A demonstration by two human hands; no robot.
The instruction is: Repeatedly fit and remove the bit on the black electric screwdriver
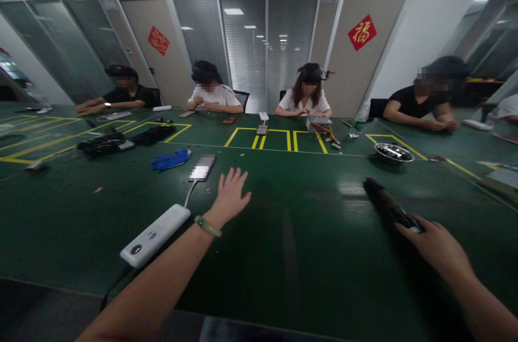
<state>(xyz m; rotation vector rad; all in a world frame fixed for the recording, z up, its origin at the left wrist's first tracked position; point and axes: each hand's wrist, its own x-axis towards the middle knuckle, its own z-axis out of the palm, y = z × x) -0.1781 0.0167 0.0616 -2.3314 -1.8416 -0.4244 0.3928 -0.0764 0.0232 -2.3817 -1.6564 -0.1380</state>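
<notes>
My left hand (230, 195) stretches out over the green table (283, 255) with its fingers spread, holding nothing; a green bracelet circles the wrist. It hovers just right of a phone (202, 167) joined by a white cable to a white power bank (154, 235). My right hand (433, 245) is closed round the near end of a long dark tool (386, 204), blurred, which points away across the table.
Several people sit along the far side and right side of the table. A blue glove (171, 160), black parts (106, 145), a steel bowl (393, 152), a water bottle (359, 120) and a wired box (319, 125) lie further off. Yellow tape lines mark the mat.
</notes>
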